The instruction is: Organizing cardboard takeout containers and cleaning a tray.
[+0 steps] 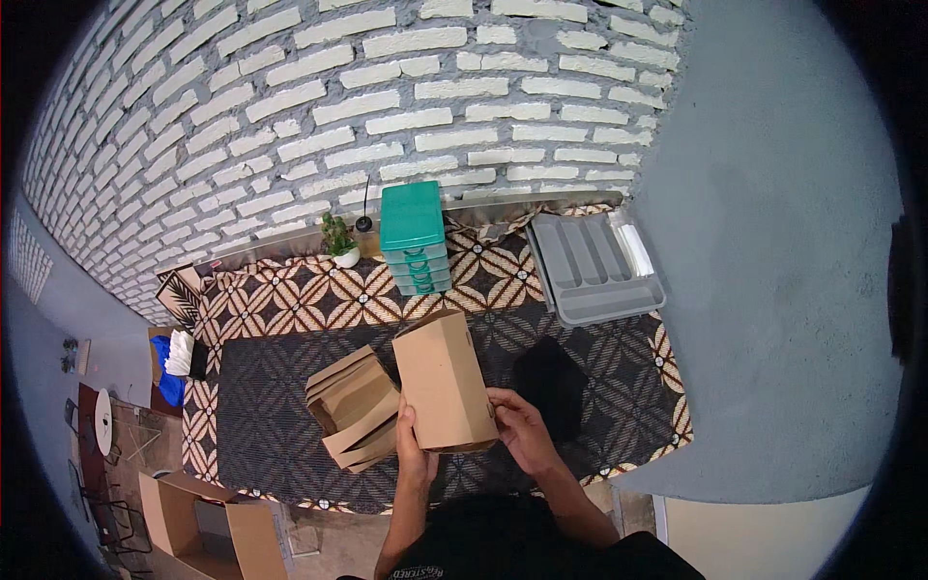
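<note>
The brown carton point(447, 382) is being held in front of the green drawer unit point(413, 217), on the person's side of it, tilting, with 1 plain panel facing up. 2 hands are touching it. The left hand point(416, 459) is curling partway around the lower left edge and supporting it; thumb is showing, other fingers are mostly hiding. The right hand point(525, 432) is bending its fingers about half closed, tips touching the lower right edge; can't tell whether it's pinching or only resting there. Also can't tell if the carton is touching anything underneath.

The open carton point(360, 447) is lying in front of the drawer unit and slightly left of it, flaps sticking out toward the person. A dark mat point(261, 416) is spreading under it, covering the part of the patterned cloth point(290, 298) in front of the drawer unit.

A potted plant point(338, 234) is standing just left of the drawer unit; a grey tray point(611, 305) is lying to its right, apart. A large floor box point(174, 514) is standing open, well left and forward of the drawer unit. A brick wall point(416, 89) is rising behind it.
</note>
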A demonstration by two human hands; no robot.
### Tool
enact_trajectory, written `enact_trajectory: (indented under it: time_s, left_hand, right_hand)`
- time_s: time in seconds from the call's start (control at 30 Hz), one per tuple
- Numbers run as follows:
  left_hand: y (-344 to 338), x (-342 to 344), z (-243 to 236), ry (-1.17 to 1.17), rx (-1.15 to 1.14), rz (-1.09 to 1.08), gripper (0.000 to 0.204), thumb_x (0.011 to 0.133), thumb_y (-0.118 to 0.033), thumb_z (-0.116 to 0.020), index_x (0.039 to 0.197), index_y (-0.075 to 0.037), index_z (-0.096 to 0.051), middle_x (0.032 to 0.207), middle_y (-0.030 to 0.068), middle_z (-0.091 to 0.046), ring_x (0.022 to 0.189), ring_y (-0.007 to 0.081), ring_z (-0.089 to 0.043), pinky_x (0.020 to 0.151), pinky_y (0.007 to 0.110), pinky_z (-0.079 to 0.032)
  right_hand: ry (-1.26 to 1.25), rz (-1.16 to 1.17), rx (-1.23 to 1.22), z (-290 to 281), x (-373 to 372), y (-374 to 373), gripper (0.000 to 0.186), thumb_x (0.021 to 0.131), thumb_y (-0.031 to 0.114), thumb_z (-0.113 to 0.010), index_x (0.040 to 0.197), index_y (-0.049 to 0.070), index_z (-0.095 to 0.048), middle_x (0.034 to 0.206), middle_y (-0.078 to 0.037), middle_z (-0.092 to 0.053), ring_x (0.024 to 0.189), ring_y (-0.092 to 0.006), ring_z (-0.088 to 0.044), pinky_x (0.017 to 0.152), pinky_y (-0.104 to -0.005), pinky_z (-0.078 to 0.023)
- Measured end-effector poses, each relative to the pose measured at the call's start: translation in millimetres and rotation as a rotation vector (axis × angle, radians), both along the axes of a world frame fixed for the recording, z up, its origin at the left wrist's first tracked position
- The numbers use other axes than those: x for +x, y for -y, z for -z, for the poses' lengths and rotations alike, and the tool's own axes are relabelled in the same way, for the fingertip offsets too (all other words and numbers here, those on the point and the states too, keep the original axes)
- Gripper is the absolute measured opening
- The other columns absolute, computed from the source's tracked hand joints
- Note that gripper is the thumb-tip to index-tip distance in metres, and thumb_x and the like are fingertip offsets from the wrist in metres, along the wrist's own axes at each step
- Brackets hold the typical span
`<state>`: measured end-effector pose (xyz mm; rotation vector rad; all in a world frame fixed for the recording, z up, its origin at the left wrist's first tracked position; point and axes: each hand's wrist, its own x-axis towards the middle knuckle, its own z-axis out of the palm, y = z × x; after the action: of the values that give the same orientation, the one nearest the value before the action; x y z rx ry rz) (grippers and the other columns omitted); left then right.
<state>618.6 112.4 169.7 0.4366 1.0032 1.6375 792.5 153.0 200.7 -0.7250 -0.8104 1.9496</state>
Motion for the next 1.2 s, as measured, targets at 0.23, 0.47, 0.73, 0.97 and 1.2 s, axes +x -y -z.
enact_trajectory:
  time_s: [0.23,0.47,0.73,0.97,1.2]
  left_hand:
    - [4,1,-9,-0.041,0.036,0.027,0.065,0.099,-0.033,-0.042,0.152,0.0,-0.023,0.147,0.0178,-0.04,0.135,0.0266,-0.043,0.109,0.037,-0.037]
    - [5,-8,-9,-0.264,0.051,0.053,0.069,0.097,-0.043,-0.045,0.15,-0.002,-0.026,0.141,0.0186,-0.045,0.128,0.0287,-0.049,0.104,0.04,-0.044]
    - [0,4,-7,-0.064,0.013,0.194,0.072,0.094,-0.037,-0.053,0.151,0.0,-0.027,0.146,0.0177,-0.042,0.131,0.0271,-0.046,0.106,0.037,-0.041]
    - [-12,8,1,-0.212,0.047,0.246,0.073,0.094,-0.033,-0.056,0.152,0.001,-0.027,0.149,0.0171,-0.04,0.134,0.0261,-0.043,0.11,0.036,-0.036]
    - [-57,35,-4,-0.458,-0.019,0.122,0.06,0.096,-0.013,-0.053,0.151,-0.001,-0.031,0.15,0.0159,-0.039,0.136,0.0267,-0.041,0.111,0.036,-0.033]
  right_hand:
    - [0.062,-0.017,0.038,17,3,-1,0.027,0.095,0.002,-0.053,0.122,0.005,-0.059,0.108,0.0,-0.059,0.096,-0.0069,-0.056,0.08,-0.0252,-0.05]
    - [0.21,-0.156,0.097,19,13,-9,0.025,0.094,0.007,-0.059,0.119,0.007,-0.057,0.105,0.0,-0.059,0.093,-0.0082,-0.057,0.074,-0.0263,-0.05]
    - [-0.044,0.068,-0.052,10,7,-52,0.026,0.1,0.026,-0.053,0.115,0.005,-0.057,0.104,0.001,-0.06,0.091,-0.0069,-0.058,0.072,-0.025,-0.049]
    - [0.197,0.15,0.024,19,12,-68,0.013,0.1,0.014,-0.052,0.108,0.007,-0.059,0.095,0.003,-0.059,0.084,-0.0038,-0.054,0.069,-0.0225,-0.046]
    - [0.511,0.387,0.179,50,21,-97,0.023,0.1,0.016,-0.052,0.12,0.006,-0.057,0.111,-0.002,-0.059,0.098,-0.0098,-0.056,0.083,-0.0271,-0.048]
